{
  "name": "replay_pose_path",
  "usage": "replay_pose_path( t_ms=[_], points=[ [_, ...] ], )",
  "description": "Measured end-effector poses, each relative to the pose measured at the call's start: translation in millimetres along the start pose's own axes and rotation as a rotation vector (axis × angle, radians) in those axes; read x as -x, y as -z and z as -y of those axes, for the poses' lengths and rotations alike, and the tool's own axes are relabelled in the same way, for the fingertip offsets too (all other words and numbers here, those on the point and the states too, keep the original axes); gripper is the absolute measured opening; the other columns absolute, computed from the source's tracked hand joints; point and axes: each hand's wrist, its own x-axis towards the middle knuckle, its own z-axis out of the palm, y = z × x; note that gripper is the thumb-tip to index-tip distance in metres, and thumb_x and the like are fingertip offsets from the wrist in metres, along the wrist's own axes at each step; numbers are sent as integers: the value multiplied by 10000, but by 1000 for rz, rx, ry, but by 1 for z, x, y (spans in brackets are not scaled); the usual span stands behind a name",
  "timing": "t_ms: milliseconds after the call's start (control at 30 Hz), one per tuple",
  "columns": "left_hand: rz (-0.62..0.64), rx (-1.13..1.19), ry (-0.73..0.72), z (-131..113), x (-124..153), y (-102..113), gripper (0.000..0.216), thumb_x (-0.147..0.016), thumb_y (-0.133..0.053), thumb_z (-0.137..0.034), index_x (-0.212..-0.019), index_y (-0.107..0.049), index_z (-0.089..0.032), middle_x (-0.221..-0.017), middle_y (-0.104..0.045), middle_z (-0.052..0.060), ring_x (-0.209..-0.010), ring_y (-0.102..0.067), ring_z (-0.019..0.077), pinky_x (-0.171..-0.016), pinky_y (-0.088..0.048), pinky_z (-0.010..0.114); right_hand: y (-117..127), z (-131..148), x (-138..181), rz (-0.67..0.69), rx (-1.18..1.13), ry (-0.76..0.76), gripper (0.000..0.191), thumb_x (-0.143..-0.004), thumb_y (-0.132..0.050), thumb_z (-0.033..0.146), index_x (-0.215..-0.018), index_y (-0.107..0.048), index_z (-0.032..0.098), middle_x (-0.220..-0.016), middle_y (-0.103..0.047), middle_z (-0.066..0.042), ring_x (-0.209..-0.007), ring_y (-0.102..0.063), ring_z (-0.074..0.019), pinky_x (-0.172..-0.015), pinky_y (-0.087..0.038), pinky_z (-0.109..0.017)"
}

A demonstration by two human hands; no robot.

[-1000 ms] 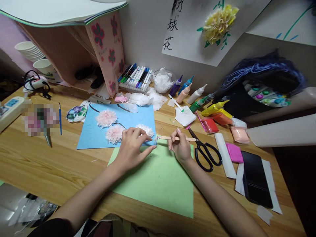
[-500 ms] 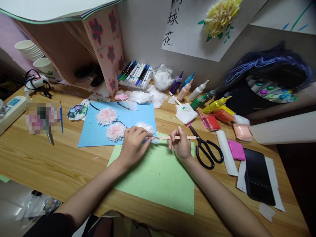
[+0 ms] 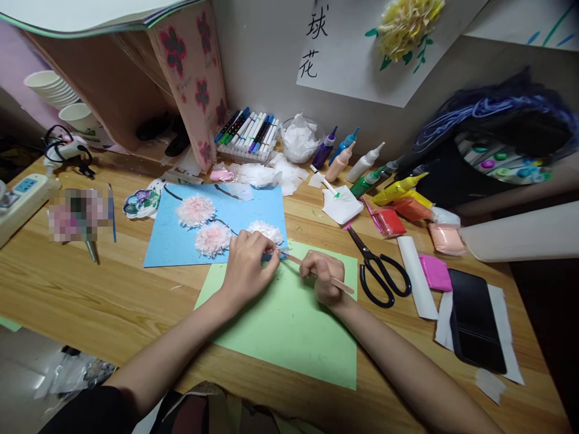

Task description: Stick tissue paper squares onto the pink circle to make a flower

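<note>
My right hand (image 3: 323,276) is closed around a flat wooden craft stick (image 3: 344,286), which slants down to the right across the palm. The stick's far tip meets the fingertips of my left hand (image 3: 246,262). Those fingers are pinched together at the lower right corner of a blue sheet (image 3: 165,247); what lies between them is too small to make out. On the blue sheet are pink fluffy paper flowers (image 3: 212,240) and a whiter flower (image 3: 266,231), partly behind my left hand. A light green sheet (image 3: 289,337) lies under both hands.
Black-handled scissors (image 3: 379,274) lie right of the green sheet, with a black phone (image 3: 477,319) beyond. Paint bottles (image 3: 340,163), a marker tray (image 3: 248,135) and a tissue bowl (image 3: 301,138) line the back. A blue paintbrush (image 3: 111,214) and a paint palette (image 3: 141,202) sit left.
My right hand has turned and dropped slightly, closing further round the craft stick. The stick has swung from nearly level to a slant. My left hand stays almost in place.
</note>
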Motion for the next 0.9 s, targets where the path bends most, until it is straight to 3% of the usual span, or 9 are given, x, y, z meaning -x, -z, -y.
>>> replay_pose_path(
  t_ms=[133, 333, 533, 733, 900],
  points=[
    [-23, -68, -6, 1, -2, 3, 145, -869, -483, -301, -871, -586, -198, -817, -606, 40, -831, -454, 213, -731, -312, 363, 1, 0, -4, 83, 120, 4, 471, -941, -302, 396, -585, -556, 220, -539, -513, -5, -506, -463, -142, -564, -388, -282],
    [-159, -146, 125, 24, -9, 15, 180, -889, -426, -256, -979, -569, -195, -943, -612, 60, -901, -460, 240, -764, -313, 375, -1, -4, -6, 108, 86, -69, 438, -949, -312, 386, -627, -551, 210, -566, -525, 0, -519, -480, -132, -554, -379, -266],
    [-129, -101, 99, 38, -11, 16, 205, -900, -411, -238, -1019, -574, -201, -1003, -612, 56, -966, -481, 229, -804, -334, 367, -1, -5, -5, -24, -47, -176, 491, -928, -328, 479, -584, -547, 206, -525, -526, 4, -479, -467, -124, -495, -352, -258],
    [-65, -101, -30, 16, -15, 8, 303, -832, -541, -435, -1027, -617, -217, -1010, -575, 77, -959, -452, 246, -808, -344, 386, 0, -5, -6, -178, -178, -149, 531, -896, -343, 532, -519, -539, 214, -439, -478, 4, -423, -420, -132, -451, -313, -276],
    [-42, -115, -19, 5, -21, -2, 174, -864, -517, -334, -857, -643, -214, -950, -588, 62, -910, -454, 227, -759, -337, 375, 5, -7, -10, -305, -232, -195, 531, -887, -350, 535, -500, -516, 211, -430, -463, 9, -405, -413, -124, -427, -297, -268]
  ],
)
